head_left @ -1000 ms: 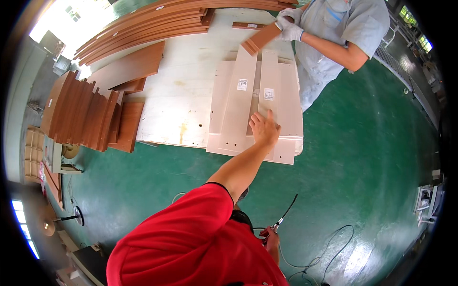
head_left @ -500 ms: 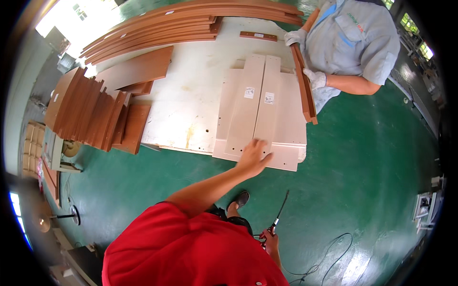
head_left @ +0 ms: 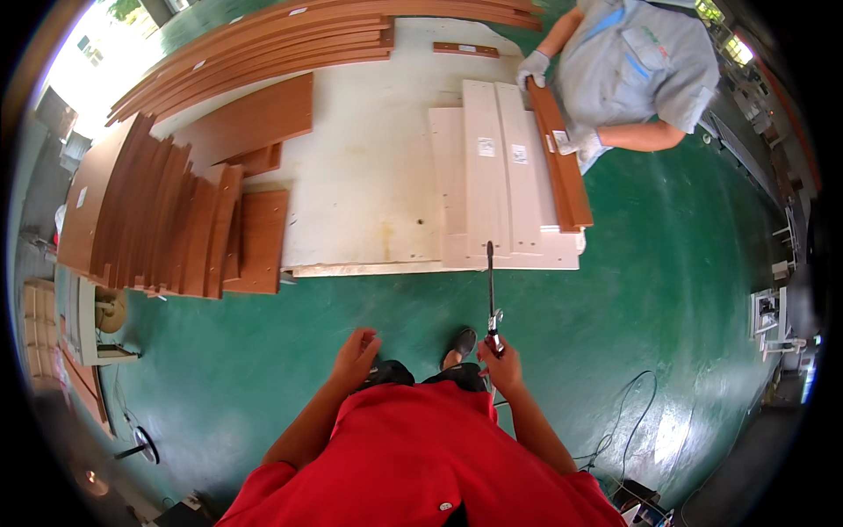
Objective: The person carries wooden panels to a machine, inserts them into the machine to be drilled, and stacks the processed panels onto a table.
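My right hand [head_left: 503, 369] grips the handle of an air blow gun [head_left: 492, 294] with a long thin dark nozzle. The nozzle points away from me, its tip over the near end of the pale boards [head_left: 487, 189] on the table. Two narrow labelled boards lie side by side on wider pale panels. My left hand [head_left: 355, 353] hangs low in front of me, off the table, fingers loosely bent and nothing visible in it. Across the table at right, a co-worker's gloved hands [head_left: 580, 143] hold reddish-brown boards [head_left: 560, 167] along the pale stack's right side.
The white table [head_left: 351, 184] carries long brown boards [head_left: 290, 44] at the back and a row of brown panels [head_left: 158, 211] at left. A short brown strip [head_left: 466, 50] lies at the far edge. A hose [head_left: 650, 413] loops on the green floor at right.
My left hand has drawn back from the pale boards toward my body. My right hand has raised the blow gun forward over the table's near edge. The co-worker's boards sit closer against the stack.
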Demonstrator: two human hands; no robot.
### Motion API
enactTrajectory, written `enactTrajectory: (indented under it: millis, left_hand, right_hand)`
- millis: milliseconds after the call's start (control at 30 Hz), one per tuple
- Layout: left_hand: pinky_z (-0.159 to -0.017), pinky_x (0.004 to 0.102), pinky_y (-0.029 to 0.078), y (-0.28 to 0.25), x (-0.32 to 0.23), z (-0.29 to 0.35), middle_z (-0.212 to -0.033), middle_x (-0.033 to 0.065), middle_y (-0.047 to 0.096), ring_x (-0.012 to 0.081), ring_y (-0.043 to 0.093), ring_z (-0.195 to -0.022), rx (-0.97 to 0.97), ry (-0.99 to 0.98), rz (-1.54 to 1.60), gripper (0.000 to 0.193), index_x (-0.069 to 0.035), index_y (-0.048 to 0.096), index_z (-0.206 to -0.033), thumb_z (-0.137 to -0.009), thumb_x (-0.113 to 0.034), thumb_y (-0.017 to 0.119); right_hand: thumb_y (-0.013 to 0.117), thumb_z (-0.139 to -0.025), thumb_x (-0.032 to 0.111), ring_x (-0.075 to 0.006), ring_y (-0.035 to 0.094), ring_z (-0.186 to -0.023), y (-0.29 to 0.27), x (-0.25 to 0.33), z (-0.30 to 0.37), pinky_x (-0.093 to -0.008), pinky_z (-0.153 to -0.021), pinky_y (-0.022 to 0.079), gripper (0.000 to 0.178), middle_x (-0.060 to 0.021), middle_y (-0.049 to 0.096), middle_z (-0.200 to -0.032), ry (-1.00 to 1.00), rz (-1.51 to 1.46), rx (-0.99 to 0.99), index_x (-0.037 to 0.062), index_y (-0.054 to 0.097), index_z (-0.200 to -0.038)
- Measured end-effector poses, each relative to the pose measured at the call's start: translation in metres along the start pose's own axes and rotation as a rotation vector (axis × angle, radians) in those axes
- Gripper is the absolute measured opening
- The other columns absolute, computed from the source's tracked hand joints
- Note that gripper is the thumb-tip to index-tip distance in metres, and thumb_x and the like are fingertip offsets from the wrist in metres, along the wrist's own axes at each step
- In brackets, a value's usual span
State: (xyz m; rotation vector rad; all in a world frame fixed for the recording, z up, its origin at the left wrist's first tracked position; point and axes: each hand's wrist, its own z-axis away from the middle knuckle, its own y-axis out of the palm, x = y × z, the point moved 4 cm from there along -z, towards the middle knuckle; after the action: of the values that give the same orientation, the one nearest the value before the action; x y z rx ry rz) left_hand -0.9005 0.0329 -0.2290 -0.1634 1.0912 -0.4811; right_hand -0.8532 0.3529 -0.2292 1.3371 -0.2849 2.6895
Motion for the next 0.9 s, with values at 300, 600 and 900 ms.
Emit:
enactTrajectory:
  millis: [300,600,900]
  left_hand:
    - [-0.080,0.0304,0.048,-0.166,0.002,0.058,-0.094,0.0064,0.060,0.0149,0.058,-0.084,-0.428,0.044,0.364,0.027,-0.001,0.055,-0.111,-0.099,-0.025,0.052]
    - [-0.073,0.0342,0.050,-0.315,-0.040,0.183,-0.095,0.0107,0.062,0.0207,0.059,-0.077,-1.032,0.305,0.805,0.024,-0.004,0.052,-0.111,-0.098,-0.024,0.045]
    - [-0.079,0.0356,0.048,-0.548,-0.093,0.195,-0.112,0.0116,0.057,0.0211,0.058,-0.095,-1.288,0.381,0.355,0.048,-0.004,0.045,-0.126,-0.096,-0.041,0.050]
  right_hand:
    - [0.059,-0.095,0.027,-0.0105,0.057,-0.061,0.105,0.101,0.023,-0.0239,-0.043,0.047,0.023,-0.0054,0.061,-0.078,-0.185,0.077,0.213,0.0043,0.056,-0.099]
    - [0.060,-0.091,0.018,-0.0111,0.050,-0.076,0.221,0.294,0.063,-0.0282,-0.053,0.043,0.010,-0.0003,0.050,-0.080,-0.410,-0.331,0.700,0.0119,0.052,-0.090]
    - [0.069,-0.087,0.032,-0.0167,0.060,-0.086,0.345,0.388,0.099,-0.0331,-0.060,0.054,0.027,-0.0043,0.059,-0.087,-0.406,-0.208,0.674,0.0107,0.054,-0.095]
